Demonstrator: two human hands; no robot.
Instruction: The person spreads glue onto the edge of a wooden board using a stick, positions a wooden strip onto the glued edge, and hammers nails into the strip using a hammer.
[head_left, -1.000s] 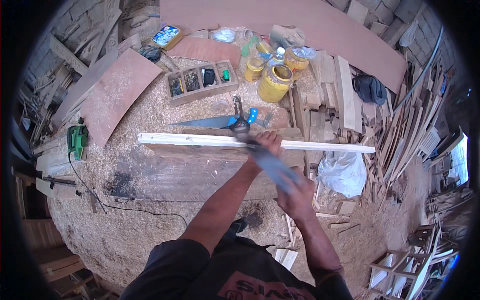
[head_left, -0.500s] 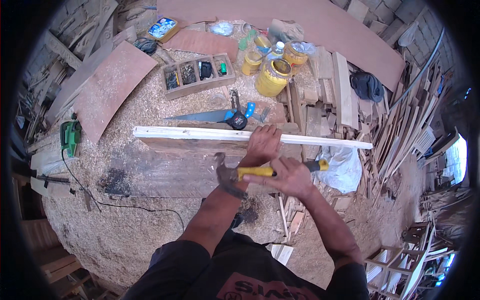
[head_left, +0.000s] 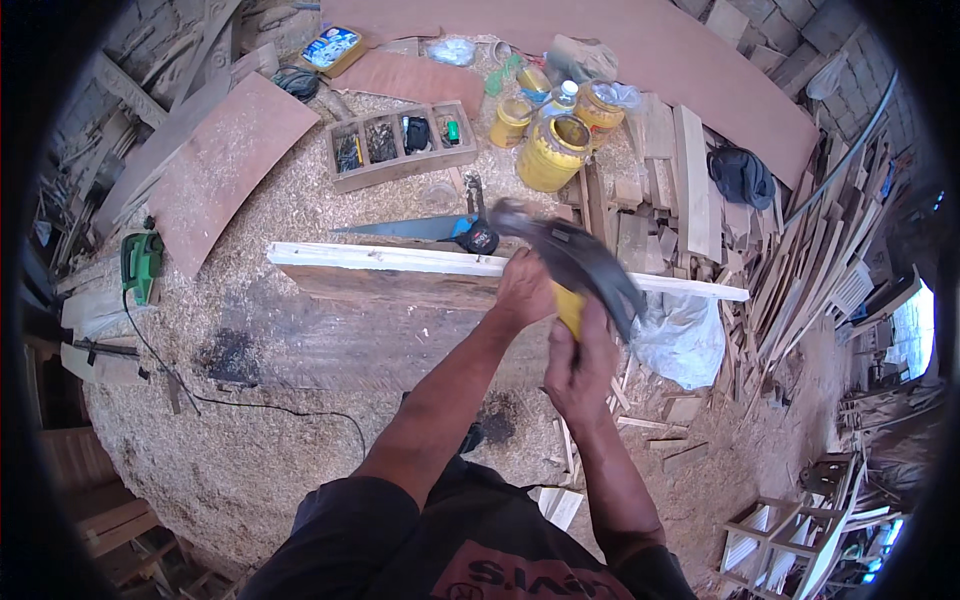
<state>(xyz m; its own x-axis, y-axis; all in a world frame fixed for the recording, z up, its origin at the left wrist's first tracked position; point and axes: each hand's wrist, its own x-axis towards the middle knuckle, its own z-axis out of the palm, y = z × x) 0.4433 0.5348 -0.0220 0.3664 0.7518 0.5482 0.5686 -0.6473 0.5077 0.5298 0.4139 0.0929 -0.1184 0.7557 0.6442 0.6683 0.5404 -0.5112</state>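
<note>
Two hands work one pale batten (head_left: pixel 380 258) lying across the counter's (head_left: pixel 350 340) far edge: left hand (head_left: pixel 524 288) clamps it steady, right hand (head_left: pixel 583 365) clenches the blurred yellow-handled hammer (head_left: pixel 570 262) above it.

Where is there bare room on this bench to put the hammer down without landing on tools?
The dark bench top below the pale wooden strip, left of the left hand, looks bare. So does the sawdust patch between the strip and the green power tool. Crowded: behind the strip lie the handsaw, compartment box and yellow jars; offcuts pile up at right.
</note>
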